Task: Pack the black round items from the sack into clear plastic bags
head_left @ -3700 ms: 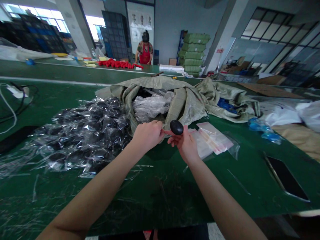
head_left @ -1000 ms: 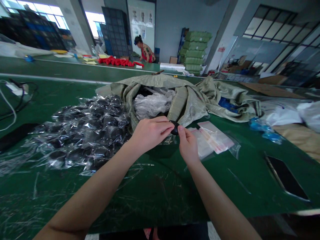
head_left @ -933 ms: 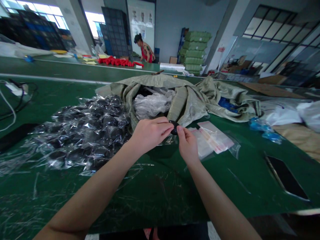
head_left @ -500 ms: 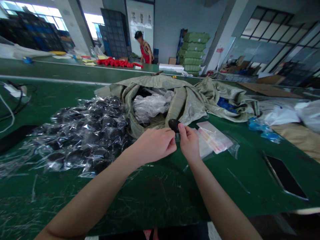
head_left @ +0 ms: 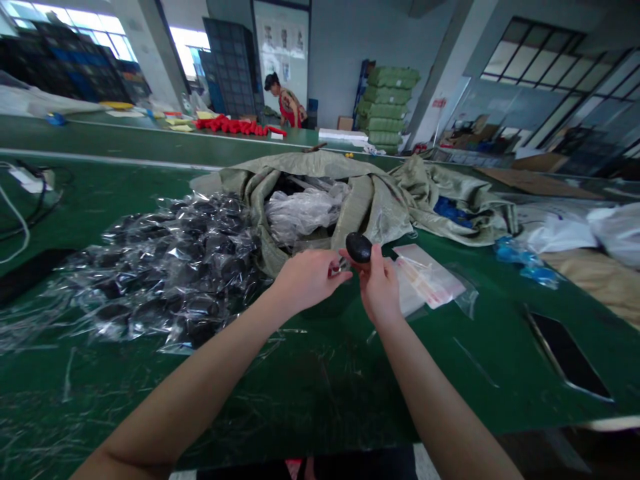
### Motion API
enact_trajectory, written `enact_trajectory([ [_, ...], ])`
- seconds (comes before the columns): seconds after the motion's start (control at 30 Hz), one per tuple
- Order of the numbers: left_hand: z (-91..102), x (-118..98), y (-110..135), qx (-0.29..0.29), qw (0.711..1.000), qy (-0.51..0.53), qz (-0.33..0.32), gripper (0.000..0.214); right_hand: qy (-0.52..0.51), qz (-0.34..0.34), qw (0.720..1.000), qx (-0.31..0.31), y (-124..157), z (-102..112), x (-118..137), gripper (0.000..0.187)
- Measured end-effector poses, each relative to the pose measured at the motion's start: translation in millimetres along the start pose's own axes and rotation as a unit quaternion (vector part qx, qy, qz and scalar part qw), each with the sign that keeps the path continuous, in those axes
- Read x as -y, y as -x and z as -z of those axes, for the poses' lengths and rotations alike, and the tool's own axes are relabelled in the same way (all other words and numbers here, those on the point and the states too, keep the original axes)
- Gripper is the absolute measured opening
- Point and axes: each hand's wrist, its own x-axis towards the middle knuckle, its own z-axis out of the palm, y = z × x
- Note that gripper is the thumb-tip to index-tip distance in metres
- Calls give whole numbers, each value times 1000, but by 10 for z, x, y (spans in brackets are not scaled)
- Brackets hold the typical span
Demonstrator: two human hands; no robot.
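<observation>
A smooth black oval object (head_left: 359, 247) rests in the fingertips of my right hand (head_left: 380, 287), which holds it up above the edge of the sack. My left hand (head_left: 309, 280) is just to its left, not touching it, with the fingertips drawn together. A small glinting bit (head_left: 335, 269) shows at those fingertips, too small to identify. Beyond my left hand lies a heap of black items in clear plastic wrap (head_left: 165, 267). Close to my right hand are flat clear plastic bags (head_left: 425, 277).
A woven green-grey sack (head_left: 360, 213) holding white plastic lies open on the green workbench (head_left: 310, 393). A dark flat slab (head_left: 565, 353) lies at the right. A person works at a far table behind red items (head_left: 235, 127).
The black oval object has moved from between both hands to my right fingertips and sits higher. My left hand has drawn back to the left, off it.
</observation>
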Motion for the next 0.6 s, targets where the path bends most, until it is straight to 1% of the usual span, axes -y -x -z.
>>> enact_trajectory([
  [0.1, -87, 93, -53, -27, 999, 7, 16, 35, -57, -15, 998, -12, 33, -85, 9, 52],
  [0.23, -111, 191, -79, -40, 999, 8, 35, 35, -74, -11, 997, -15, 38, -111, 3, 51],
  [0.37, -114, 245, -99, -40, 998, 18, 42, 31, -62, 3, 998, -18, 37, -91, 3, 53],
  [0.47, -126, 259, -114, -27, 998, 42, 48, 32, -73, 4, 997, -22, 47, -92, 18, 51],
  [0.6, -128, 267, -127, -12, 997, 75, 32, 30, -90, 0, 996, -27, 55, -105, 33, 48],
])
